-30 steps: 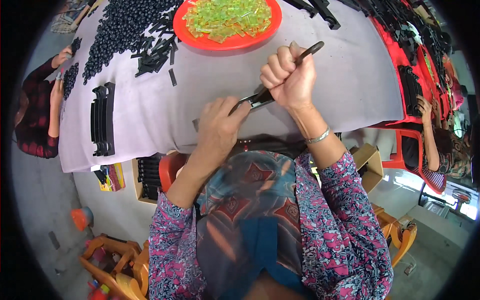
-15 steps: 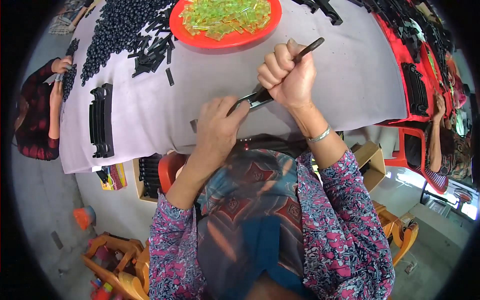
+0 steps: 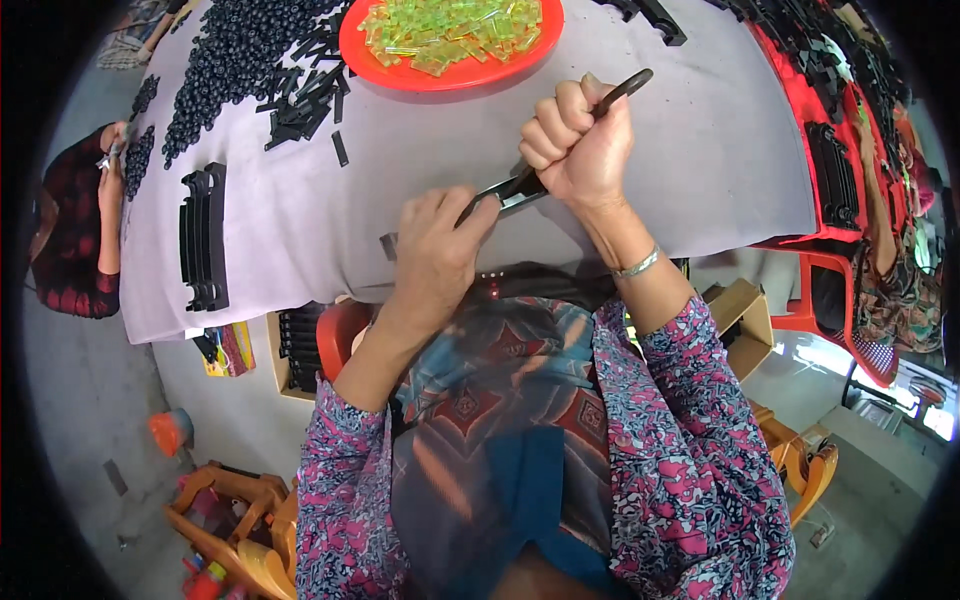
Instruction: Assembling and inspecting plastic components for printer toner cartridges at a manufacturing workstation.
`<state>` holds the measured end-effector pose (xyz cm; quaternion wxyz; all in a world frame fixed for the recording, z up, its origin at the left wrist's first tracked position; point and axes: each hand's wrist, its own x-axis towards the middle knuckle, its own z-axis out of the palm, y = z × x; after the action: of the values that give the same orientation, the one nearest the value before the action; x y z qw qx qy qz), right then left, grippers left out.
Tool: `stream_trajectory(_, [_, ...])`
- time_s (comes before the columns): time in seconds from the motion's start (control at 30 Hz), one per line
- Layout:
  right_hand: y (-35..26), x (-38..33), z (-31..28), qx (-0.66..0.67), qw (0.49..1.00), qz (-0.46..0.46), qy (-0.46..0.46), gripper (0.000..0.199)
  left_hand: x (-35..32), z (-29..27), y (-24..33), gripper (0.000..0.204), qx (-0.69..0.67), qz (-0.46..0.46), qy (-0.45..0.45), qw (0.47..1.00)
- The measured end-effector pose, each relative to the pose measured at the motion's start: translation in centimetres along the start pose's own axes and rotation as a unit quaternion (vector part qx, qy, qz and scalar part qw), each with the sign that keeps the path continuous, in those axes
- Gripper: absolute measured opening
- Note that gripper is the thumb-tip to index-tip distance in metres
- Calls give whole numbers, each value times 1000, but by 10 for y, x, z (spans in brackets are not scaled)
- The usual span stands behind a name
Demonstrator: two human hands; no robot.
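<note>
Grey cloth-covered table (image 3: 300,220), concrete floor (image 3: 80,380)

Grey floor (image 3: 80,380), red chair (image 3: 840,300)

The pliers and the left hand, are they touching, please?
Touching. The head view shows the left hand with its fingertips resting on the jaw end of the pliers, while the right hand fists the handles.

The right hand (image 3: 580,150) wraps the middle of the black tool (image 3: 560,160), so only its curved handle end and front part show. The left hand (image 3: 435,250) covers whatever lies under its fingers (image 3: 470,215). The red plate (image 3: 450,45) is cut off by the top edge, and the small black pieces (image 3: 230,60) blur together. A person's sleeve (image 3: 70,250) at the left rim is partly cut off.
</note>
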<state>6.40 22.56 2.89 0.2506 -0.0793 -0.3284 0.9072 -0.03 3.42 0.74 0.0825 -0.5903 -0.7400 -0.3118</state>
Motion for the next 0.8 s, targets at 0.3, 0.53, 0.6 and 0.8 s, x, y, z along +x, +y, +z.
stream_trajectory(0.3, [0,3,-6,-6,1000,-3,8,53,4,-4,0,24,-10,3,3,1000])
stream_trajectory(0.53, [-29,1,-6,79,997,2,20,54,2,-4,0,32,-43,-18,7,999])
stream_trajectory(0.6, [-42,0,-12,89,996,15,-17,53,2,-8,0,35,-68,-29,2,997])
stream_trajectory(0.8, [-74,-7,3,-222,965,127,64,48,5,-18,1,46,-91,-64,-23,993])
